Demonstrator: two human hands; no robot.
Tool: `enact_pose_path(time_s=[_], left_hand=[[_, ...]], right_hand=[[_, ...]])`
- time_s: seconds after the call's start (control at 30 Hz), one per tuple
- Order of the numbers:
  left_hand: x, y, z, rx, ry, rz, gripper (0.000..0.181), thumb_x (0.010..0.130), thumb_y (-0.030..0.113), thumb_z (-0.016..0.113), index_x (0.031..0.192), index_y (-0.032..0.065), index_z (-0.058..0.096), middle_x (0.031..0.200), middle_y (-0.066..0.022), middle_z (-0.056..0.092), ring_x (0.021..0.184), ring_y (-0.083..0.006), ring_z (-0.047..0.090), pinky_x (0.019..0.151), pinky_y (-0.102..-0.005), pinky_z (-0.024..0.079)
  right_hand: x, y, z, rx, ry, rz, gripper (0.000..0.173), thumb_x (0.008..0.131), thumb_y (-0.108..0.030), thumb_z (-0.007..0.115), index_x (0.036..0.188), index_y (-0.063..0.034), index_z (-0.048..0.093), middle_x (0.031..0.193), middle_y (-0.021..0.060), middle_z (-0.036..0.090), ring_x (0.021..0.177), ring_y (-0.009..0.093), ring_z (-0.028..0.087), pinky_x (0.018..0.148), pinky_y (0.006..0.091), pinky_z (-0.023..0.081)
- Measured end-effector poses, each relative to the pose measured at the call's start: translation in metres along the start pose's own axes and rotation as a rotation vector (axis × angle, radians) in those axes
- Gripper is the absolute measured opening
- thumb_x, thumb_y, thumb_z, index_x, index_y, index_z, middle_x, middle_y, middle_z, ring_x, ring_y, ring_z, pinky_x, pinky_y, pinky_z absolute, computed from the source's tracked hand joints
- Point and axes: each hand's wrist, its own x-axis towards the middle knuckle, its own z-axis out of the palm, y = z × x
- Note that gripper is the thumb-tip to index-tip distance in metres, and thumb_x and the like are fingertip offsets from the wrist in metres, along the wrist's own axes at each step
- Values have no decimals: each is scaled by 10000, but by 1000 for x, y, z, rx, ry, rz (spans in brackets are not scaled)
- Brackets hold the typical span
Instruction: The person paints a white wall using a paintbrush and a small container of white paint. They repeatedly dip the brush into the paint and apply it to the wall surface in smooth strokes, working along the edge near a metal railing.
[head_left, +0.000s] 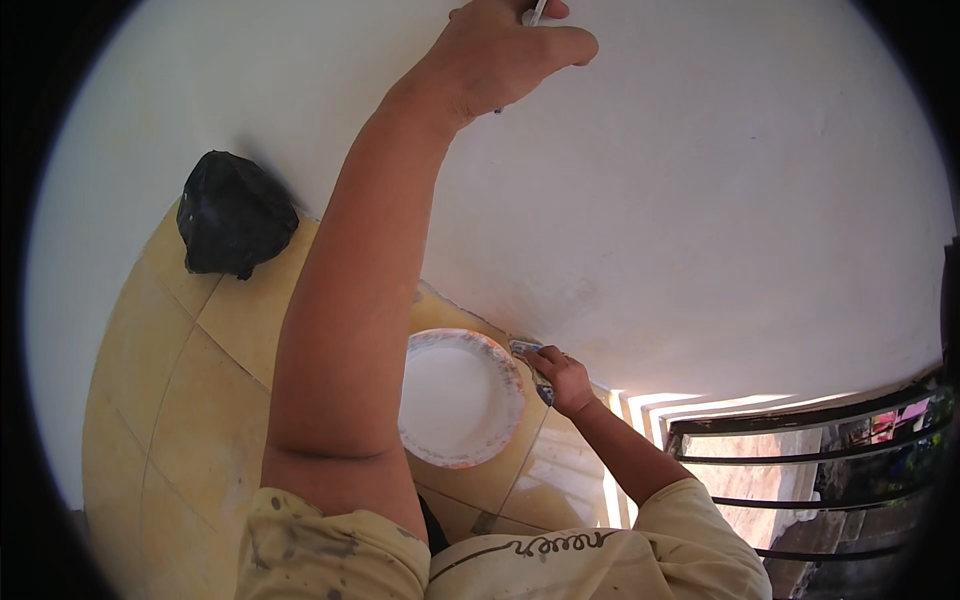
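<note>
My left hand (517, 45) is raised at the top edge of the view, close to the white wall. Its fingers curl around a thin whitish tool (535, 13), mostly hidden by the hand and cut off by the picture's rim. Low down by the foot of the wall, my right hand (564, 381) grips a smeared grey-blue object (544, 388) whose exact kind I cannot tell. That hand is just right of a round basin (511, 382) with a white and orange-speckled rim. White liquid or paste (454, 401) fills the basin's middle; my left forearm covers its left edge.
A black plastic bag (236, 217), bunched up, stands on the yellow tiled floor (202, 397) against the white wall (675, 195). At the right is a dark barred frame (810, 452), with sunlight coming through onto the floor and wall.
</note>
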Motion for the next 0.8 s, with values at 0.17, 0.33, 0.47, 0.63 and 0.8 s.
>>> enact_pose_path(time_s=[0.17, 0.33, 0.47, 0.63, 0.8], left_hand=[[0, -13, -5, -12, 17, 7, 710, 781, 323, 682, 1354, -73, 542, 1495, -490, 290, 1548, -414, 123, 1213, -387, 212], [-3, -6, -5, 17, 2, 14, 712, 786, 334, 687, 1350, -76, 542, 1484, -508, 277, 1549, -422, 110, 1220, -398, 194], [1, -12, -8, -42, -34, 27, 715, 791, 348, 685, 1348, -76, 539, 1486, -519, 246, 1550, -443, 72, 1226, -415, 183], [2, -7, -2, 97, -22, -10, 732, 800, 377, 674, 1370, -57, 523, 1526, -517, 108, 1535, -500, 57, 1230, -446, 183], [-3, -4, -6, 153, -54, -57, 732, 811, 414, 659, 1384, -21, 521, 1551, -498, -24, 1510, -557, 53, 1230, -503, 178]], right_hand=[[28, -4, -20, -3, -14, 23, 514, 807, -165, 678, 1319, -129, 634, 1149, 112, 639, 919, 345, 687, 810, 433, 576], [25, -50, -88, 34, 329, -58, 542, 815, -147, 668, 1354, -117, 615, 1150, 113, 641, 910, 321, 685, 793, 410, 579], [40, -55, -68, 154, 73, 58, 479, 834, -142, 665, 1311, -98, 641, 1115, 128, 652, 929, 352, 679, 803, 436, 569], [58, -9, 10, 238, -6, 99, 455, 850, -137, 641, 1306, -126, 647, 1099, 124, 651, 938, 361, 670, 814, 439, 559], [61, -19, -7, 88, 43, 36, 444, 823, -104, 696, 1267, -106, 675, 1080, 123, 664, 921, 344, 685, 799, 414, 570]])
